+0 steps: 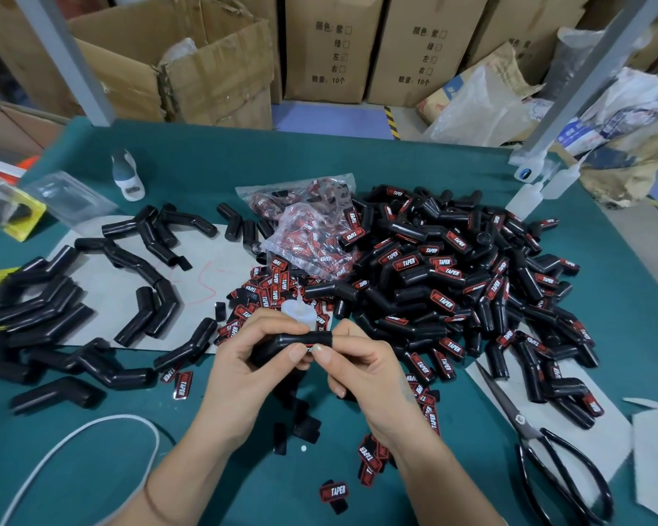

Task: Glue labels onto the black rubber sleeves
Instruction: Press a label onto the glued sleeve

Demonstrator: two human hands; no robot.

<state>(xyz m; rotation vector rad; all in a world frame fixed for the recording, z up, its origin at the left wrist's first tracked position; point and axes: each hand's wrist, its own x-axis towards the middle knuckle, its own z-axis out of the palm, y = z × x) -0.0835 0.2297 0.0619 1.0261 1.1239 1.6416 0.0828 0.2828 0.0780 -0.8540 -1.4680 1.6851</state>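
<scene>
Black rubber sleeve (301,341) sat between my hands above the counter's (415,176) near edge, my left grip (244,358) wrapped round its bent end, my right grip (361,362) pinching the straight end. Loose labels (270,294) lay just behind, beside a glue bottle (299,311). Scissors (540,438) rested near the right edge.

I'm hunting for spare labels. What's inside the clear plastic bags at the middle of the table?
The clear plastic bags hold red-and-black labels packed loosely. One labelled black rubber sleeve lies on top of them. How many labels are inside is hidden by crinkled plastic.
</scene>
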